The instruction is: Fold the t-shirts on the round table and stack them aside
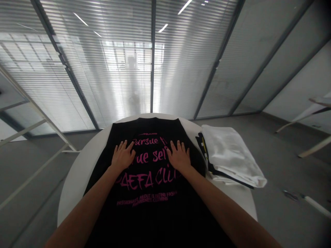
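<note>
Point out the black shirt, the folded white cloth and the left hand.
black shirt [152, 224]: head view, on the black fabric below the pink print.
folded white cloth [230, 155]: head view, on its upper surface.
left hand [123, 155]: head view, on the back of the hand.

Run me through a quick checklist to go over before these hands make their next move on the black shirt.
1. Both hands on the fabric: ok. The left hand and right hand lie flat on the black printed shirt.
2. Shirt smooth around the hands: ok, the pink lettering reads evenly.
3. Shirt's near edge on the table: cannot tell, it is out of view on the round white table.
4. Folded white cloth pile fully on the table: not ok, one corner overhangs the rim.
5. Pile apart from the shirt: cannot tell, they seem to meet.
</note>
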The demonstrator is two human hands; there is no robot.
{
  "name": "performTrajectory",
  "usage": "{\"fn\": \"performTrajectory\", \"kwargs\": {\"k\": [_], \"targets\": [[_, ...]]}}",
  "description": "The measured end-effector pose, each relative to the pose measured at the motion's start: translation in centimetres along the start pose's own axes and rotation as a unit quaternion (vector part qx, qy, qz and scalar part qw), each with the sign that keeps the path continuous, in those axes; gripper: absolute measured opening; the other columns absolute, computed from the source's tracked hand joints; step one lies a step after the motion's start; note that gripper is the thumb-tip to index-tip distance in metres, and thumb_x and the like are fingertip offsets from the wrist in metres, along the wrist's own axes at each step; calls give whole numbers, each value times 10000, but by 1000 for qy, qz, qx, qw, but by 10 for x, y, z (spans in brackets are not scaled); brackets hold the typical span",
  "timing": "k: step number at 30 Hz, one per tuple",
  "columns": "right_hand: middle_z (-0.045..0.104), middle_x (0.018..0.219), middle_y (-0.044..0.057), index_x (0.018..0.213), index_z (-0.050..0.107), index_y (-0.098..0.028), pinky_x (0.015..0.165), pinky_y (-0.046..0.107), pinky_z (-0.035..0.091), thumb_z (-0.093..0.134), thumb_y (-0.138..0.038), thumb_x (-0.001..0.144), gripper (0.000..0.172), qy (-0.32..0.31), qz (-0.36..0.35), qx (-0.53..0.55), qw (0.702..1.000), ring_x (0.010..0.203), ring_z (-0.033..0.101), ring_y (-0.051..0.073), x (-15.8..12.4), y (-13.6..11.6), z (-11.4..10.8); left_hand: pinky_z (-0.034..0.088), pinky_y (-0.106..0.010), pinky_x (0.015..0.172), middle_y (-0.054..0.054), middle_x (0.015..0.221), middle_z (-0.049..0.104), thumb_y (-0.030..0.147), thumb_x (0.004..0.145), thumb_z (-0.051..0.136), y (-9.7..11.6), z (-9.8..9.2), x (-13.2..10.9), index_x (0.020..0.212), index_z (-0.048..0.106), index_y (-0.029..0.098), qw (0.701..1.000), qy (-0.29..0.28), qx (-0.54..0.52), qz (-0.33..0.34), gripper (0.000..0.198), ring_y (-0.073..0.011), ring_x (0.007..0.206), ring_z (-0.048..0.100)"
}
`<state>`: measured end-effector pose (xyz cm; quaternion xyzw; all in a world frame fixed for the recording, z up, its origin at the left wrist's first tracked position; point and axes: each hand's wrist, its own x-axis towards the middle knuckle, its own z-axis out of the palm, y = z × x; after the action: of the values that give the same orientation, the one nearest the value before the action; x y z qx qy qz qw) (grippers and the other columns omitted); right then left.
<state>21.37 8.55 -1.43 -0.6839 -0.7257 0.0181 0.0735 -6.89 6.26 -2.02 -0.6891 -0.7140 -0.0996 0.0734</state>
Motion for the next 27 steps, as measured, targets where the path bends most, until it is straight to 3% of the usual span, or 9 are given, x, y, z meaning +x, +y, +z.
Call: {"fn": "performTrajectory", "kwargs": {"k": [4,8,16,27], "targets": [[193,1598,126,1543,217,-277,1134,563,112,239,-568,967,646,-20,-38,0,999,1460,133,349,-11,8,-1,250,-527,1133,-114,1548,347,432,941,361,7,-8,-17,1494,358,286,1000,-5,-17,18,572,-312,1431,288],[156,1610,113,1547,194,-287,1136,572,85,230,-582,963,655,-30,-40,0,999,1467,97,342,-9,11,1,192,-552,1149,-76,1560,332,500,940,342,9,-9,-24,1480,379,327,998,-47,-29,42,568,-317,1457,217],[60,1627,92,1553,120,-314,1139,579,31,196,-641,947,693,-69,-40,0,997,1478,12,325,1,9,-1,166,-587,1143,-20,1586,278,537,927,330,6,-10,-8,1493,327,372,994,-93,-43,31,590,-302,1471,175],[119,1619,99,1546,170,-319,1146,554,67,177,-646,951,679,-43,-33,20,998,1476,68,318,-4,11,-4,181,-572,1144,-52,1567,322,502,942,318,7,-8,-17,1479,380,324,996,-63,-46,40,568,-318,1464,193]]}}
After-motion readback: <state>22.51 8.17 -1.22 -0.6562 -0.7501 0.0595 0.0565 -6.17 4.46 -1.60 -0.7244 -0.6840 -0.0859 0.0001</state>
